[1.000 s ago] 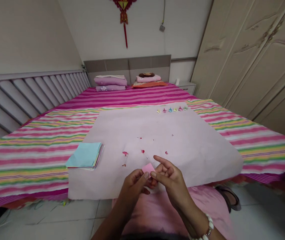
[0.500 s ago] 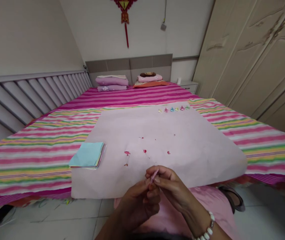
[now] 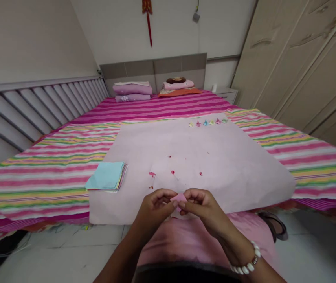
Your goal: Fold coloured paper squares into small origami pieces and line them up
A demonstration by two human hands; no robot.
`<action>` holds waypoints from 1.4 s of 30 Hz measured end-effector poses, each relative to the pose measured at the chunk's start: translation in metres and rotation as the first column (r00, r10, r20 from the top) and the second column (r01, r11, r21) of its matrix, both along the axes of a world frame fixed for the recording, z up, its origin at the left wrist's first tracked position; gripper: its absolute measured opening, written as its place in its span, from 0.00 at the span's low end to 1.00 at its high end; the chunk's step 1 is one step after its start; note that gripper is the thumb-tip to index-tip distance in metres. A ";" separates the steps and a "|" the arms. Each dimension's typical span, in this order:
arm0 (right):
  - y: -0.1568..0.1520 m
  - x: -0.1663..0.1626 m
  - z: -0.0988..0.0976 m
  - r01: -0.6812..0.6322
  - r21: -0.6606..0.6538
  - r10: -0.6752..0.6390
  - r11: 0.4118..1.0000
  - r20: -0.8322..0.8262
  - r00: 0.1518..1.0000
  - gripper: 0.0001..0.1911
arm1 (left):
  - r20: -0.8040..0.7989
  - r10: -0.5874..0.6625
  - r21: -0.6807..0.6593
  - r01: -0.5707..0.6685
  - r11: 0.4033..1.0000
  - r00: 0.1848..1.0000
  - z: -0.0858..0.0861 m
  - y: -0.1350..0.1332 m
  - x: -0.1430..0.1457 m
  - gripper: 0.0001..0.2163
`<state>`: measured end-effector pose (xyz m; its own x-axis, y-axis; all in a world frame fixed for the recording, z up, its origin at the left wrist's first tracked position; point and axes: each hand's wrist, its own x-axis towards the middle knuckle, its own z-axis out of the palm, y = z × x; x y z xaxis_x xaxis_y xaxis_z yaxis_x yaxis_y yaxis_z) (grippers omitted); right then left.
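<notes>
A small folded piece of pink paper (image 3: 180, 198) is pinched between both of my hands over the near edge of the pale sheet (image 3: 144, 145). My left hand (image 3: 160, 205) grips its left side, with the thumb on the paper's face. From the right, my right hand (image 3: 201, 202) holds the other side, thumb tip close to the left thumb. The fingers behind the paper are partly hidden. A stack of coloured square paper (image 3: 105, 175), light blue on top, lies to the left. Several small folded paper pieces (image 3: 205, 123) stand in a row at the sheet's far right.
The sheet lies on a striped bed (image 3: 52, 157) and carries small red marks or holes (image 3: 152, 174). Folded bedding (image 3: 132, 90) sits by the headboard (image 3: 182, 65). A railing (image 3: 46, 102) runs along the left, a wardrobe (image 3: 303, 74) stands right, and a pink cushion or cloth (image 3: 162, 247) is below my hands.
My hands have moved apart slightly and turned the pink paper, so its flat face now shows instead of its edge. The camera view has shifted a little.
</notes>
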<state>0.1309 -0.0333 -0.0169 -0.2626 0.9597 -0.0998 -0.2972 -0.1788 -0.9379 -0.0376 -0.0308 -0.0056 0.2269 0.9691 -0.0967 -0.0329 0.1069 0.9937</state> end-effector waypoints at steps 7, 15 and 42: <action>-0.004 -0.007 -0.001 0.112 0.004 -0.111 0.994 -0.089 0.990 0.11 | 0.049 0.077 0.045 -0.079 0.996 0.996 0.005 -0.007 0.013 0.07; -0.004 -0.010 -0.001 0.181 -0.004 -0.181 0.983 -0.115 0.977 0.07 | 0.053 0.044 0.028 -0.046 0.999 0.998 0.005 -0.006 0.012 0.07; -0.010 -0.015 0.007 0.279 0.054 -0.265 0.959 -0.185 0.946 0.05 | 0.226 0.058 -0.033 -0.052 0.998 0.972 0.003 -0.006 0.015 0.04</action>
<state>0.1157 -0.0434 -0.0100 0.0028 1.0000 0.0021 -0.4842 0.0032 -0.8749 -0.0228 -0.0370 -0.0022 0.1924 0.9785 -0.0747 -0.2633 0.1248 0.9566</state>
